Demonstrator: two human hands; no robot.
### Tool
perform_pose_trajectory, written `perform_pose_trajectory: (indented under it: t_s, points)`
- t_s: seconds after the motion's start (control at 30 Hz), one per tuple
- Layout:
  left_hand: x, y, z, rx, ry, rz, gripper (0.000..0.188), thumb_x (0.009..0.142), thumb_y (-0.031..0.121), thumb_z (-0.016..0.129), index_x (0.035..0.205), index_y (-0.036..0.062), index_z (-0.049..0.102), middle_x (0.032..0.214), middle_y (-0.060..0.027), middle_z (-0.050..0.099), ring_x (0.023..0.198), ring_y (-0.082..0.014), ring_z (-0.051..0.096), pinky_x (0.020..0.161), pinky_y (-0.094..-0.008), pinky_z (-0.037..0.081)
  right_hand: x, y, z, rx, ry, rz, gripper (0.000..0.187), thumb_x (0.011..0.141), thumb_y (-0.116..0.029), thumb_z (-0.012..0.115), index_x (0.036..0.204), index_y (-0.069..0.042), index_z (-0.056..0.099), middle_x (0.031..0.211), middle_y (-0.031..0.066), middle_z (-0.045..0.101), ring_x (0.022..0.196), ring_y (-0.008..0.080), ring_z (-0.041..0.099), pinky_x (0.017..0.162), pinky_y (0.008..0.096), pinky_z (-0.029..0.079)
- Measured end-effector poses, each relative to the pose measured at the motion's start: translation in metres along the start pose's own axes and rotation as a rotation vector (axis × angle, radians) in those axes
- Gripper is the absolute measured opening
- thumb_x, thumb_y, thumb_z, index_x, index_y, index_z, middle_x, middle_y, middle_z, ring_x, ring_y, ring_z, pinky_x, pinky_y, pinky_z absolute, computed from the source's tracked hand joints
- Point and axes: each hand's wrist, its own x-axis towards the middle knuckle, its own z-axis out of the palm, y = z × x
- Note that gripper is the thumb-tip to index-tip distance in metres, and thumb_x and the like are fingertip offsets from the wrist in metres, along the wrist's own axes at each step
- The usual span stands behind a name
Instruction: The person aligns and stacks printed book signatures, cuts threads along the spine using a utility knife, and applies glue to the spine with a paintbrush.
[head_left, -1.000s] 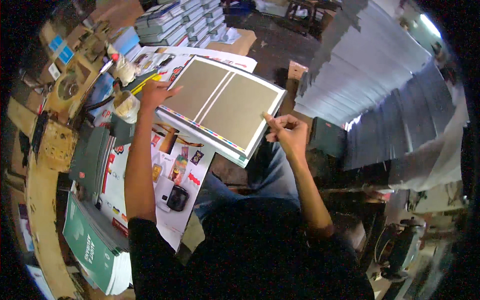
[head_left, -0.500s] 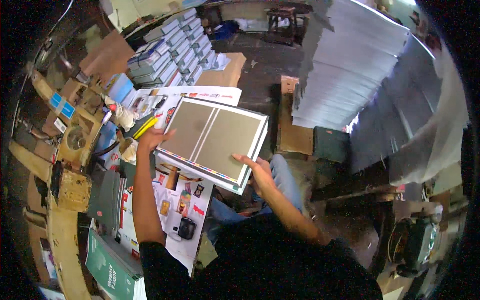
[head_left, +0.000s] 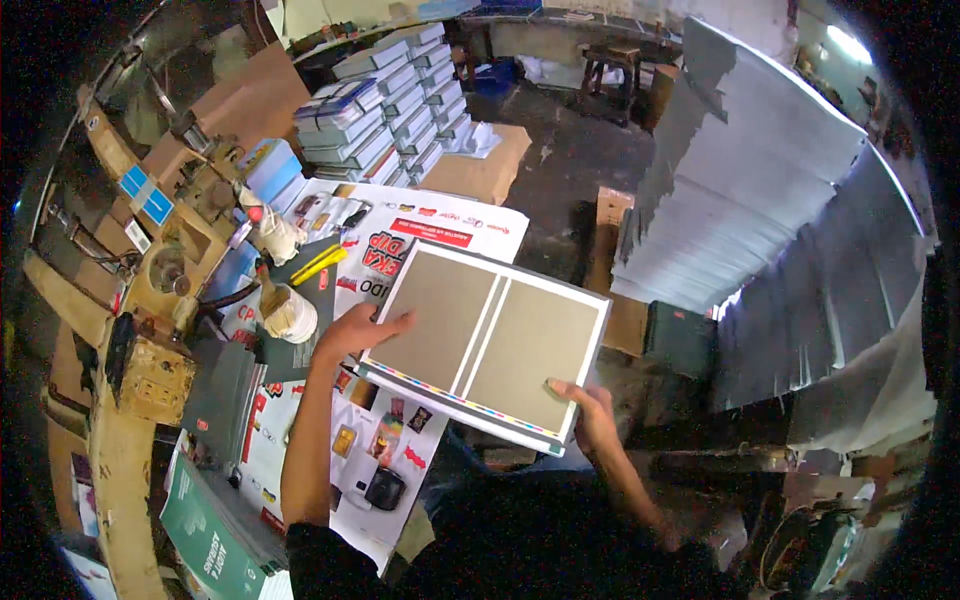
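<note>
Before me I hold a book cover sheet (head_left: pixel 432 318): two tan-grey panels with a white strip between them, a white border and a row of small coloured marks along the near edge. My left hand (head_left: pixel 362 332) grips its left edge, thumb on top and fingers out of sight beneath. At the near right corner my right hand (head_left: pixel 594 418) pinches it, thumb on the tan panel. A dark layer and pale edges show under the sheet, but how many pieces are there I cannot tell. Below it lies a printed poster (head_left: pixel 480 222) covering the worktable.
Left of my hands stand a brush (head_left: pixel 273 295) in a white pot (head_left: pixel 292 318) and a yellow cutter (head_left: pixel 318 262). Dark covers (head_left: pixel 222 400) and green books (head_left: pixel 205 530) lie nearer. Book stacks (head_left: pixel 405 100) rise at the back; tall grey sheets (head_left: pixel 735 170) stand right.
The view has shifted, so the surroundings sit differently. The cover sheet has come lower and to the right in the picture, both hands still holding it. More of the poster and the brush pot shows.
</note>
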Motion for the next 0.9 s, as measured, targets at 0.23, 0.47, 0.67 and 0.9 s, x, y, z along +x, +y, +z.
perform_pose_trajectory:
  t_s: [0.23,0.47,0.67,0.9]
  points:
    - [0.014,0.014,-0.001,0.011,-0.069,-0.052,0.092,0.064,0.07,0.072,0.114,-0.0052,0.061,0.108,-0.0184,0.067,0.097,-0.0259,0.066,0.087,-0.0361,0.051,0.014,0.012,-0.01,-0.047,-0.004,0.014,0.048,0.076,-0.026,0.074,0.111,0.005,0.062,0.099,0.0149,0.067,0.09,0.0239,0.064,0.085,0.0334,0.048]
    - [0.022,-0.008,0.007,-0.042,-0.024,-0.152,0.085,0.067,0.064,0.075,0.115,-0.0044,0.061,0.108,-0.0165,0.067,0.098,-0.0235,0.065,0.086,-0.0331,0.051,0.011,0.002,-0.01,0.007,-0.062,0.193,0.048,0.077,-0.023,0.067,0.111,0.009,0.057,0.109,0.0181,0.062,0.1,0.0263,0.06,0.09,0.0362,0.045]
    - [0.004,0.046,0.004,-0.241,-0.057,-0.08,0.084,0.061,0.064,0.077,0.109,-0.0028,0.065,0.104,-0.016,0.068,0.097,-0.0241,0.066,0.085,-0.036,0.051,0.005,-0.008,0.006,0.016,0.084,0.312,0.047,0.081,-0.035,0.057,0.112,0.001,0.06,0.108,0.0111,0.062,0.096,0.0215,0.057,0.085,0.0317,0.045]
    - [0.018,-0.005,0.012,-0.14,0.103,-0.144,0.083,0.06,0.057,0.081,0.118,0.0007,0.061,0.11,-0.0159,0.067,0.1,-0.0276,0.065,0.088,-0.0361,0.051,0.014,-0.007,0.024,-0.521,0.298,0.231,0.064,0.075,-0.035,0.081,0.119,0.005,0.056,0.11,0.016,0.061,0.1,0.0237,0.059,0.084,0.0362,0.05]
